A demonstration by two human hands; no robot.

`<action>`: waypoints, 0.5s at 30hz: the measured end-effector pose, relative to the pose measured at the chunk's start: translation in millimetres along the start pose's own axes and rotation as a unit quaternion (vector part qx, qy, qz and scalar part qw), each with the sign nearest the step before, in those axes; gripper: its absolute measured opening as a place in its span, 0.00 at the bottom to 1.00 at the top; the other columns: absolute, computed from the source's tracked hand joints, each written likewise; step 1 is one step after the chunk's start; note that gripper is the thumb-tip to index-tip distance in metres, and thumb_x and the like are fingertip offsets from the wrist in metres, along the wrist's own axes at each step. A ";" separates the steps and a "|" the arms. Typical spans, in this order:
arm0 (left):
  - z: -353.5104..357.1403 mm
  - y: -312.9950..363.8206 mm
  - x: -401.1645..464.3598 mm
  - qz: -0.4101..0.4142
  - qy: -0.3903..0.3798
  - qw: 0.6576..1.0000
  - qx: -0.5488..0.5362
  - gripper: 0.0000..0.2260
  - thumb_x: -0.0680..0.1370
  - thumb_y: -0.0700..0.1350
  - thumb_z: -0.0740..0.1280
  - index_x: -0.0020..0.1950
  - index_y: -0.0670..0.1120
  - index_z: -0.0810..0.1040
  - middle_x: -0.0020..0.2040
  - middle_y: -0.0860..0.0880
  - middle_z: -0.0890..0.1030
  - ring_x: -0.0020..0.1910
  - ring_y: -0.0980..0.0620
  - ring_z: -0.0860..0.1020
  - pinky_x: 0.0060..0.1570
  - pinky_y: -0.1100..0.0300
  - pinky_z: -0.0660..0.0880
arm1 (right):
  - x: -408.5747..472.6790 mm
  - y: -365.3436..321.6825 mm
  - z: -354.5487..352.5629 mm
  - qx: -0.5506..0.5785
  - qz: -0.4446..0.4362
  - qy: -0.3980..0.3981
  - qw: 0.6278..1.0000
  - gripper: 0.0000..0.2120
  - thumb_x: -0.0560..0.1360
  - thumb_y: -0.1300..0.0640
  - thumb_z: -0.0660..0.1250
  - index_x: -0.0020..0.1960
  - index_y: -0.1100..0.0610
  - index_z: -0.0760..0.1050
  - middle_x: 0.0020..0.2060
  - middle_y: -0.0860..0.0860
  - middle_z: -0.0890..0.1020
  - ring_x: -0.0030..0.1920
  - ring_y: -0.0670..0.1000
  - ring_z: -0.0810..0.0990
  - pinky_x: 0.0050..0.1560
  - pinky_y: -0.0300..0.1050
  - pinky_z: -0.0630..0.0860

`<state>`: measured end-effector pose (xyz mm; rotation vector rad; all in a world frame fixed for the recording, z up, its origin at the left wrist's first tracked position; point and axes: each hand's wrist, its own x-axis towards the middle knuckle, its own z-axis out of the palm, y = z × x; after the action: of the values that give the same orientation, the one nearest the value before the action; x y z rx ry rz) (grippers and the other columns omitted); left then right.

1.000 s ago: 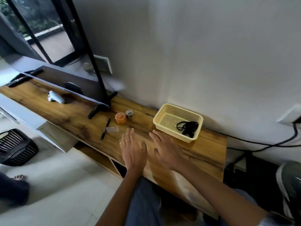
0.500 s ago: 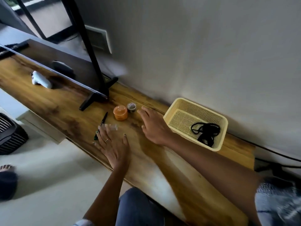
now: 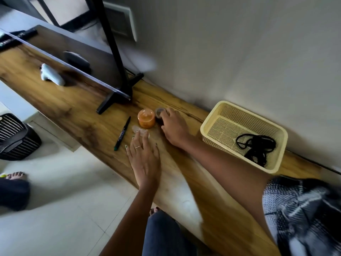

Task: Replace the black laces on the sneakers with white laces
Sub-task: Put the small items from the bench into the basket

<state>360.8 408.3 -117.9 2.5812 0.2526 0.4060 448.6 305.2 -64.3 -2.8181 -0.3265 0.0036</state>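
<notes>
On a wooden shelf, the right hand grips a small dark jar beside an orange jar. The left hand lies flat, fingertips on a clear lid (blurred). Black laces sit in a yellow basket.

Plain grey painted wall ran behind a long wood-grain counter, pale tiled floor below, daylight coming through a dark-framed window.

pale print along the black pen, too blurred to read
</notes>
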 end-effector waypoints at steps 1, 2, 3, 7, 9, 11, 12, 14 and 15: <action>-0.1 0.2 -0.1 0.000 0.001 1.000 0.004 0.20 0.81 0.47 0.62 0.72 0.45 0.66 0.73 0.42 0.66 0.73 0.44 0.62 0.74 0.43 0.55 | -2.5 1.1 1.1 -0.005 -0.003 0.006 1.000 0.19 0.78 0.58 0.62 0.68 0.56 0.66 0.67 0.55 0.67 0.64 0.57 0.68 0.60 0.50 0.70; -0.6 0.4 -0.5 0.001 0.001 1.000 0.008 0.20 0.81 0.47 0.62 0.72 0.44 0.66 0.73 0.42 0.66 0.73 0.43 0.62 0.74 0.43 0.55 | -5.4 2.2 2.3 -0.019 -0.008 0.000 1.000 0.18 0.79 0.56 0.62 0.68 0.57 0.67 0.68 0.55 0.67 0.64 0.57 0.67 0.59 0.50 0.69; -0.8 1.2 -0.8 0.002 0.002 1.000 0.011 0.20 0.81 0.47 0.62 0.71 0.44 0.66 0.73 0.42 0.66 0.73 0.43 0.62 0.74 0.43 0.55 | -8.4 4.2 3.2 -0.033 -0.014 -0.010 0.999 0.19 0.79 0.55 0.62 0.68 0.58 0.68 0.69 0.55 0.67 0.64 0.57 0.67 0.60 0.50 0.69; -1.7 3.4 -1.5 0.010 -0.009 1.000 0.023 0.20 0.81 0.47 0.60 0.72 0.43 0.66 0.73 0.42 0.65 0.73 0.44 0.62 0.75 0.47 0.52 | -14.7 9.6 3.6 -0.022 -0.018 -0.001 1.000 0.21 0.77 0.51 0.65 0.66 0.58 0.68 0.66 0.54 0.70 0.63 0.56 0.69 0.58 0.49 0.70; -1.3 3.5 -1.7 0.010 -0.011 0.999 0.028 0.20 0.81 0.48 0.60 0.73 0.43 0.65 0.74 0.42 0.65 0.74 0.44 0.61 0.75 0.48 0.50 | -14.3 9.0 3.3 0.004 -0.021 0.024 0.999 0.23 0.75 0.51 0.68 0.65 0.58 0.66 0.63 0.54 0.71 0.60 0.56 0.72 0.54 0.50 0.73; -1.9 2.8 -1.8 0.009 -0.012 0.999 0.028 0.21 0.81 0.48 0.60 0.73 0.43 0.65 0.74 0.43 0.65 0.74 0.45 0.61 0.75 0.48 0.50 | -11.2 5.1 3.1 0.034 -0.030 0.036 0.998 0.25 0.73 0.52 0.71 0.65 0.56 0.64 0.63 0.55 0.71 0.58 0.56 0.73 0.50 0.50 0.75; -2.3 4.1 -2.5 0.008 -0.011 1.000 0.026 0.21 0.82 0.48 0.59 0.73 0.43 0.65 0.74 0.43 0.65 0.74 0.45 0.61 0.75 0.48 0.50 | -9.0 3.4 2.8 0.039 -0.036 0.031 0.998 0.27 0.72 0.52 0.72 0.65 0.56 0.63 0.63 0.54 0.70 0.58 0.56 0.73 0.50 0.50 0.75; -1.3 3.9 -1.3 0.009 -0.009 1.000 0.026 0.20 0.82 0.48 0.59 0.73 0.43 0.65 0.74 0.44 0.65 0.74 0.46 0.61 0.75 0.49 0.49 | -2.4 -0.7 7.3 0.041 -0.036 0.016 0.998 0.28 0.72 0.52 0.72 0.66 0.55 0.62 0.63 0.55 0.71 0.59 0.57 0.73 0.51 0.51 0.75; -2.1 4.3 -0.7 0.010 -0.009 1.000 0.024 0.20 0.82 0.48 0.59 0.73 0.44 0.65 0.74 0.44 0.65 0.74 0.46 0.61 0.75 0.49 0.48 | -0.5 -2.9 9.1 0.039 -0.036 0.017 0.998 0.28 0.72 0.52 0.72 0.66 0.55 0.63 0.62 0.55 0.72 0.58 0.57 0.73 0.51 0.50 0.75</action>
<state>359.9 405.5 -114.1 2.6344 0.2332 0.3895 447.1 310.5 -72.1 -2.7245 -0.4107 -0.0460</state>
